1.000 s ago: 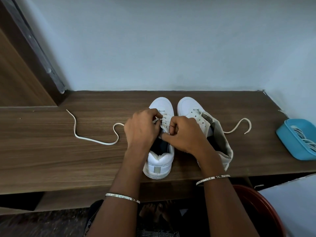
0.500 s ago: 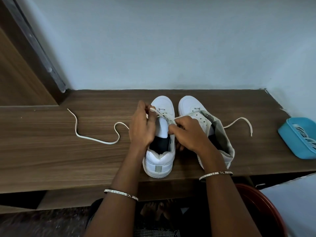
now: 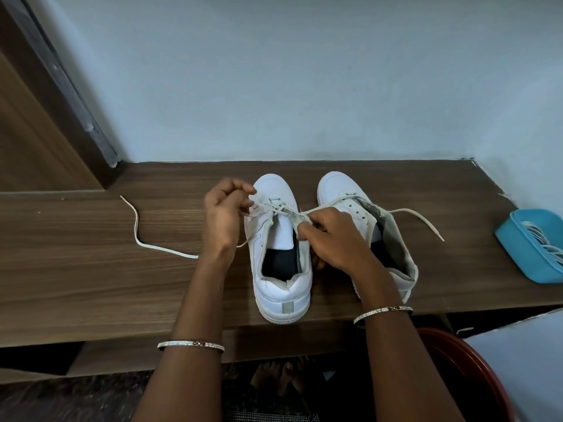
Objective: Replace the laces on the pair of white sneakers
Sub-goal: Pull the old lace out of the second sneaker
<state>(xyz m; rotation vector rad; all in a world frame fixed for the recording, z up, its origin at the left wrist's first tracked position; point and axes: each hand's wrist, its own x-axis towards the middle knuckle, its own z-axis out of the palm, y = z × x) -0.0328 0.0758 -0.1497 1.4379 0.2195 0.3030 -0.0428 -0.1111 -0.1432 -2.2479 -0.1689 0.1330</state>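
Two white sneakers stand side by side on the wooden shelf (image 3: 91, 284), toes toward the wall. The left sneaker (image 3: 278, 269) has its lace crossed only near the toe, and its tongue lies bare. My left hand (image 3: 224, 216) pinches the lace on the shoe's left side, and the lace's loose end (image 3: 143, 239) trails left across the wood. My right hand (image 3: 332, 236) pinches the lace at the shoe's right eyelets. The right sneaker (image 3: 344, 190) is partly hidden by my right hand; its lace end (image 3: 423, 219) lies off to the right.
A blue plastic tray (image 3: 518, 254) holding white laces sits at the shelf's right end. A red-brown rounded object (image 3: 475, 376) and a white surface (image 3: 524, 360) lie below at lower right. A wooden door frame (image 3: 54, 102) rises at left. The wall stands right behind the shoes.
My hands have drawn apart, the left one up and to the left, pulling the lace taut across the left sneaker. The tongue, covered before, now shows.
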